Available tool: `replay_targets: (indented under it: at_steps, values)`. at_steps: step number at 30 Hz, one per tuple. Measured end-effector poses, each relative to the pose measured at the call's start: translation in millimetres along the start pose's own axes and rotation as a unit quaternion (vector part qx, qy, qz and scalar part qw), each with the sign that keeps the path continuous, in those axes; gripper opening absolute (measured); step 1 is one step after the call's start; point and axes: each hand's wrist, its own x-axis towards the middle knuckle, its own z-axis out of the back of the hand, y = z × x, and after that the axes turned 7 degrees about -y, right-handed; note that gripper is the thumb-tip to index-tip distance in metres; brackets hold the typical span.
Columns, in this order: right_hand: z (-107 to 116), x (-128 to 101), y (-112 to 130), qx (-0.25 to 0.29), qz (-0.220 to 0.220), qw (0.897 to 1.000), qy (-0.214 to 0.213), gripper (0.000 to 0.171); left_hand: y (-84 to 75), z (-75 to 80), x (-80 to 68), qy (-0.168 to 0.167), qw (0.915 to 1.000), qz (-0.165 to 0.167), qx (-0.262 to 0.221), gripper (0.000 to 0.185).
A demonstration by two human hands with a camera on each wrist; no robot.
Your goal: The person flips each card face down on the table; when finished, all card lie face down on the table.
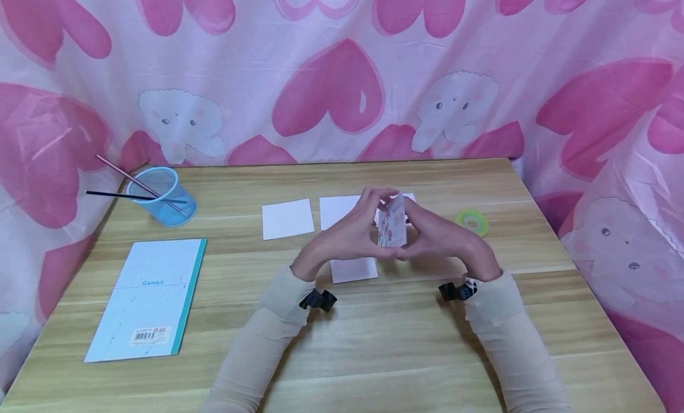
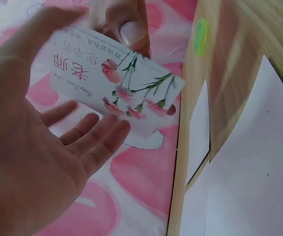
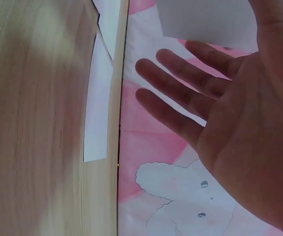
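A small greeting card (image 1: 392, 222) printed with pink carnations stands on edge above the table, between two hands. In the left wrist view, the right thumb presses one long edge of the card (image 2: 114, 81) and a fingertip shows at the opposite edge. Its plain pale back (image 3: 207, 22) faces the right wrist camera. My right hand (image 1: 440, 229) holds it, with the lower fingers spread in the right wrist view. Around the card's other end, my left hand (image 1: 350, 229) has its thumb and loosely extended fingers spread, fingertips near the lower edge; thumb and index look blurred.
White paper pieces (image 1: 288, 219) lie beneath and beyond the hands, one (image 1: 354, 270) nearer me. A green tape roll (image 1: 472, 222) sits right of them. At left are a blue cup (image 1: 170, 205) with two thin sticks and a Gambit notebook (image 1: 144, 300). A heart-patterned curtain (image 1: 331, 86) surrounds the table.
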Motion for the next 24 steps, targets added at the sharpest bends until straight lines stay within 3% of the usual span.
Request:
replay_targets:
  at_steps: [6,11,17,24]
  values:
    - [2,-1,-1,-0.087,0.007,0.996,-0.017,0.080,-3.3,5.6,-0.1,-0.018,0.9987,-0.001,0.048,0.096]
    - [15,-12,-4,-0.181,-0.022,0.982,-0.050,0.086,3.8,12.7,-1.5,-0.013,0.9901,0.018,0.139,0.096]
    - [28,-25,0,-0.231,-0.091,0.968,-0.037,0.085,16.4,-4.6,-0.8,0.051,0.9776,0.075,0.190,0.097]
    - [18,-25,3,-0.275,-0.155,0.949,0.012,0.084,19.4,-26.0,-2.8,0.109,0.9583,0.147,0.220,0.094]
